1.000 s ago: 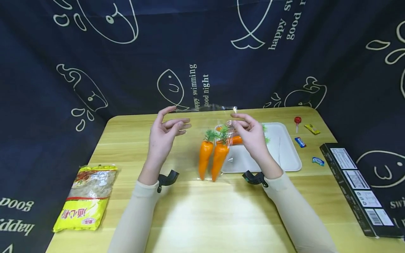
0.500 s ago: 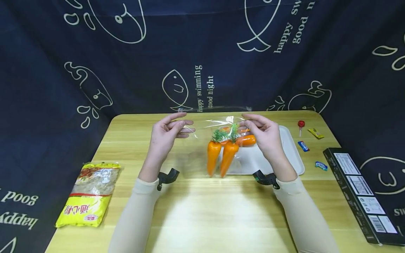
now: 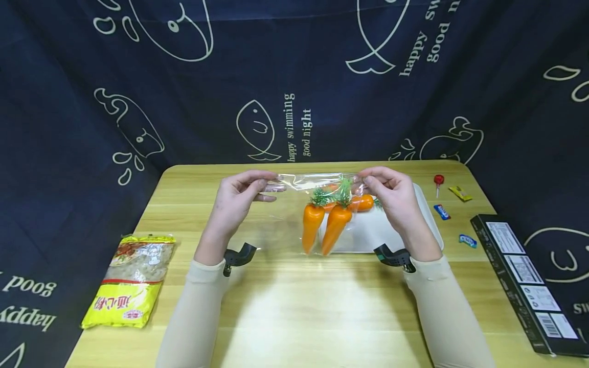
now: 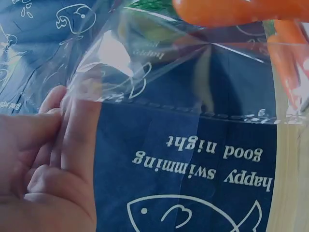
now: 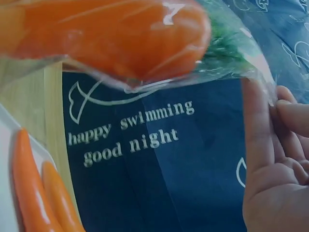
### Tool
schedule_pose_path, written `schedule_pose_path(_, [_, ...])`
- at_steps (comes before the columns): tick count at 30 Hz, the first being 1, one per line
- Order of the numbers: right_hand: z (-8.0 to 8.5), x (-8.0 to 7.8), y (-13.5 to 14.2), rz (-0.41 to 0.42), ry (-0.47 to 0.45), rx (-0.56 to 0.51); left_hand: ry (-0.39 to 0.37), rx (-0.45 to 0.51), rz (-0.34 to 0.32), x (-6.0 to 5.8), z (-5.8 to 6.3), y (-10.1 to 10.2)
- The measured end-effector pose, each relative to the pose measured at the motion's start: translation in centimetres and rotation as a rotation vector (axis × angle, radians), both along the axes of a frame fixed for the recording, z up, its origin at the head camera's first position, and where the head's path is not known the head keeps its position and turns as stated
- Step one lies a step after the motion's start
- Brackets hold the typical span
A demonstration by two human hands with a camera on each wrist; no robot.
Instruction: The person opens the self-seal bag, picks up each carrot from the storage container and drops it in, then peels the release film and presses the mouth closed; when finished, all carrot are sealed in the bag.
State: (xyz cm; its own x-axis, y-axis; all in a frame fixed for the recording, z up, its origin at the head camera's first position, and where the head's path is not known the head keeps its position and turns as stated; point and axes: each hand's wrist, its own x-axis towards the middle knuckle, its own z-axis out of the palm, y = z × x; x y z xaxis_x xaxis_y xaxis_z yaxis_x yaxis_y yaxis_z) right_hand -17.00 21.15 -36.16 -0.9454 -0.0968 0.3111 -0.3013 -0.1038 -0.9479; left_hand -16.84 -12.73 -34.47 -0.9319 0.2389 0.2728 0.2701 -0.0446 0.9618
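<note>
Stretched between both hands is a clear plastic bag (image 3: 282, 220) with two orange carrots, a left one (image 3: 313, 225) and a right one (image 3: 337, 229), hanging inside, green tops up. My left hand (image 3: 236, 204) pinches the bag's upper left corner between thumb and fingers, as the left wrist view also shows. At the opposite corner, my right hand (image 3: 398, 202) pinches the film beside the green tops. Behind the bag, more carrots (image 3: 363, 203) lie on a white tray (image 3: 430, 217), partly covered by the bag and right hand.
A yellow pasta packet (image 3: 129, 281) lies at the table's left. To the right are a red lollipop (image 3: 438, 180), a yellow wrapped sweet (image 3: 460, 193), blue sweets (image 3: 442, 211) and a long black box (image 3: 524, 283). Dark printed cloth (image 3: 193, 112) hangs behind the table.
The bag's upper edge has come down between the hands and is pulled straight. The right hand has moved away from the left, widening the bag. The head view has shifted slightly.
</note>
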Motion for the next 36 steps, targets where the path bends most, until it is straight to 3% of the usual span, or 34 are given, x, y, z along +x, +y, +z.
schedule_pose_path(5, [0.3,0.4,-0.2,0.009,0.06,0.067,0.027,0.064,-0.029,0.1,0.2,0.0])
schedule_pose_path(8, [0.4,0.5,-0.8,-0.032,0.08,0.08,0.05,0.08,0.033,0.1,0.2,0.6])
schedule_pose_path(12, [0.3,0.5,-1.6,-0.13,0.062,0.138,0.039,0.053,0.179,0.1,0.1,1.4])
schedule_pose_path(17, [0.3,0.6,-1.8,-0.189,0.085,0.141,0.078,0.062,0.228,0.2,0.2,1.4])
schedule_pose_path(19, [0.4,0.7,-1.8,-0.196,0.091,0.127,0.112,0.069,0.217,0.2,0.2,1.3])
schedule_pose_path(21, [0.5,0.7,-1.8,-0.198,0.087,0.105,0.127,0.113,0.165,0.2,0.1,1.3])
schedule_pose_path(23, [0.5,0.7,-1.7,-0.195,0.076,0.069,0.111,0.181,0.065,-0.1,-0.3,1.4])
schedule_pose_path(26, [0.4,0.6,-1.7,-0.203,0.05,0.014,0.026,0.273,-0.164,-0.7,-1.2,1.7])
schedule_pose_path(28, [0.2,0.5,-1.7,-0.21,0.028,-0.01,-0.032,0.27,-0.296,-1.1,-1.9,1.9])
schedule_pose_path(30, [0.0,0.4,-1.8,-0.215,0.012,-0.012,-0.072,0.227,-0.363,-1.2,-2.5,2.2])
schedule_pose_path(33, [0.0,0.3,-1.9,-0.206,0.01,-0.008,-0.104,0.16,-0.292,-1.1,-2.9,3.2])
schedule_pose_path(36, [0.1,0.2,-2.0,-0.185,0.042,0.017,-0.135,0.133,-0.127,-0.9,-2.9,4.2])
